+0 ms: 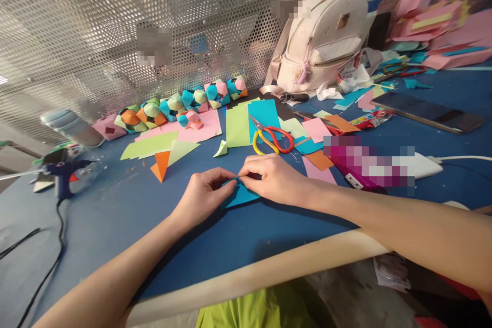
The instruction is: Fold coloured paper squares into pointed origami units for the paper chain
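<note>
A small teal paper piece [242, 196] lies on the blue table [154, 236] near its front edge. My left hand [203, 195] pinches its left side with curled fingers. Pressing on its upper edge from the right is my right hand [269, 177], fingers closed on the fold. The fingertips of both hands meet at the paper's top corner. Just beyond the hands lie scissors [269, 136] with red and yellow handles, a small folded green piece [221, 149] and an orange triangle [161, 164].
A row of folded multicoloured paper units [180, 102] runs along the perforated metal wall. Loose coloured sheets [246, 123] cover the middle. A glue gun [63, 174] with cable lies left, a white backpack [326, 36] and a phone [434, 111] right, pink paper stacks [430, 20] at far right.
</note>
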A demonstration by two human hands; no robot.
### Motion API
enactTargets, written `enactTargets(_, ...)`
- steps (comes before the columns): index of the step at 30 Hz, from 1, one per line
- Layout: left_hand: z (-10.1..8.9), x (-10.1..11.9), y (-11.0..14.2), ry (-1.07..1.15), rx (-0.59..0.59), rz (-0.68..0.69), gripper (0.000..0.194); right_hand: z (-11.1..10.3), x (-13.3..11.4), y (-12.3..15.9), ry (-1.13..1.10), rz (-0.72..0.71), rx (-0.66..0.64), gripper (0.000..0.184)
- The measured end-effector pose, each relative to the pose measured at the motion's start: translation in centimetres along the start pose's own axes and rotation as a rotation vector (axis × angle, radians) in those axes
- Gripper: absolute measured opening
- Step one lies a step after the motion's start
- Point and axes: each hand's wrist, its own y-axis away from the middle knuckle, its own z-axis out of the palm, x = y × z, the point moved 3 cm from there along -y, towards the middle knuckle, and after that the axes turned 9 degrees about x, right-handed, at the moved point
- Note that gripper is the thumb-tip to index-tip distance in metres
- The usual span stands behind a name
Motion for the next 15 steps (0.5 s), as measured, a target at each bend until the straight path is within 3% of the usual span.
enactTargets(8,0.07,0.36,0.06,-0.014,0.016,0.019,0.018,-0.06,-0.3,0.12,-0.005,-0.014,0.001,0.016)
enactTargets(15,-0.22,0.74,0.11,-0.043,0.055,0.118,0.023,-0.09,-0.22,-0.1,-0.014,0.018,0.013,0.015)
